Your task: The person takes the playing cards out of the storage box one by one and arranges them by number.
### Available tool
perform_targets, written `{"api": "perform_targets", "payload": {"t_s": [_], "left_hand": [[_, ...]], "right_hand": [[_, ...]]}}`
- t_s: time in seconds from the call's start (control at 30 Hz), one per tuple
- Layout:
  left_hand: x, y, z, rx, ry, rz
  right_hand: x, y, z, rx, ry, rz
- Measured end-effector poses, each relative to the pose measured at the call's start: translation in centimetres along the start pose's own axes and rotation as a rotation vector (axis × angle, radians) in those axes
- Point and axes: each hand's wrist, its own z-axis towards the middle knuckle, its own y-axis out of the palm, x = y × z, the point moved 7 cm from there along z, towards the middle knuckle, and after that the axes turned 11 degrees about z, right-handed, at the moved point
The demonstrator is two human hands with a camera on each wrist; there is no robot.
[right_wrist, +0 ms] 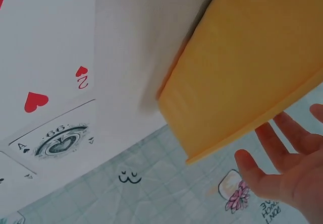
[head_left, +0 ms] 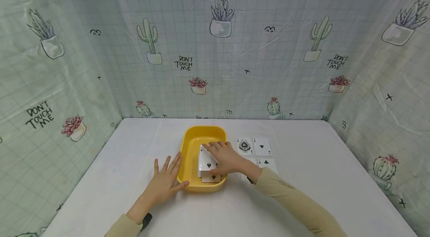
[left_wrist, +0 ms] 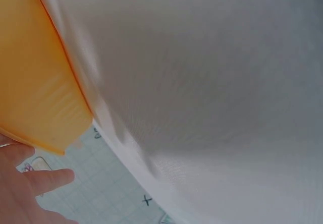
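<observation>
Left hand (head_left: 164, 181) splayed against oblong yellow plastic tray (head_left: 190, 155). I can't tell if right hand (head_left: 226, 158) grips; uneven pinch could scatter rectangular white cards (head_left: 206, 160) beneath.

Wht tbl (head_left: 228, 211): yellow tray (head_left: 203, 188) nr ctr, 4 cards (head_left: 262, 147) just R of it.

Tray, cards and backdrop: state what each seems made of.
Tray: probably plastic, smooth and slightly glossy, from its faint highlights and rounded rim. Cards: likely smooth coated paper, thin and flat with crisp print. Backdrop: fabric or plastic sheet, I can't tell which; its creases show something thin and flexible.
</observation>
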Motion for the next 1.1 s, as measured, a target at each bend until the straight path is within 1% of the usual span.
{"api": "perform_targets", "payload": {"t_s": [0.13, 0.3, 0.43, 0.53, 0.67, 0.77, 0.97, 1.1], "left_hand": [[0.1, -0.1, 0.0, -0.006, -0.003, 0.009], [0.1, -0.1, -0.1, -0.015, -0.004, 0.004], [0.1, 0.0, -0.1, -0.019, -0.008, -0.003], [0.1, 0.0, -0.1, -0.012, -0.007, -0.007], [0.2, 0.0, 0.0, -0.004, 0.0, -0.002], [0.1, 0.1, 0.0, -0.007, 0.002, 0.004], [-0.1, 0.2, 0.0, -0.022, 0.0, 0.021], [-0.1, 0.2, 0.0, -0.014, 0.004, 0.026]], "right_hand": [[0.4, -1.0, -0.8, 0.041, -0.008, 0.039], [0.9, -2.2, -2.0, 0.113, -0.055, 0.043], [1.3, -2.9, -3.0, 0.144, -0.077, 0.054], [1.9, -3.3, -3.7, 0.151, -0.066, 0.056], [2.9, -3.8, -4.9, 0.158, -0.016, 0.079], [3.5, -4.2, -5.7, 0.176, 0.004, 0.089], [4.5, -4.8, -7.1, 0.204, 0.001, 0.05], [4.8, -5.2, -8.0, 0.228, -0.011, 0.03]]}}
